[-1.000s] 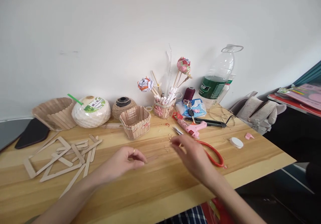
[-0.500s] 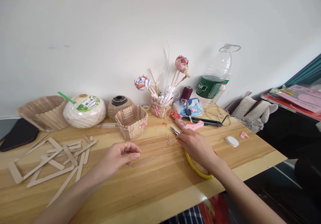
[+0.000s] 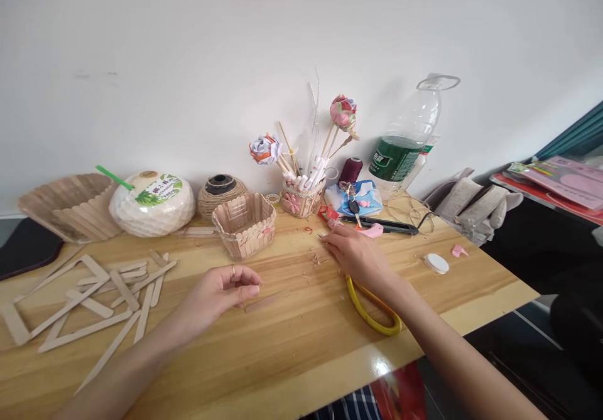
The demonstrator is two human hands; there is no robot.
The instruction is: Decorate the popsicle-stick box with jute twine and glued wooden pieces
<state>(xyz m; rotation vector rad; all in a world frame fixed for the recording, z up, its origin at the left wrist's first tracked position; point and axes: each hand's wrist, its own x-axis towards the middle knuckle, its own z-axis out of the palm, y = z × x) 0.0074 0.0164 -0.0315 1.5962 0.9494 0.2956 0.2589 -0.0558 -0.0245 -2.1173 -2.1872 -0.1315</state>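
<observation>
Right of the small stick basket [image 3: 245, 235] and nearer the viewer, yellow-handled scissors [image 3: 360, 313] lay on the table [image 3: 282, 366], their middle hidden by the right hand [image 3: 360, 255], its fingers bent close together; whether they gripped could not be told. In front of the basket, the left hand [image 3: 223, 290] had thumb and forefinger nearly meeting, any pinch unclear, beside a thin wooden strip [image 3: 264, 302]. Right of the basket, the right hand partly blocked a pink glue gun [image 3: 375, 230]. Loose craft sticks [image 3: 124, 290] lay left of the basket, a twine spool [image 3: 221, 197] behind it.

Soft, bright light leaves a glare on the table [image 3: 301, 351].
</observation>
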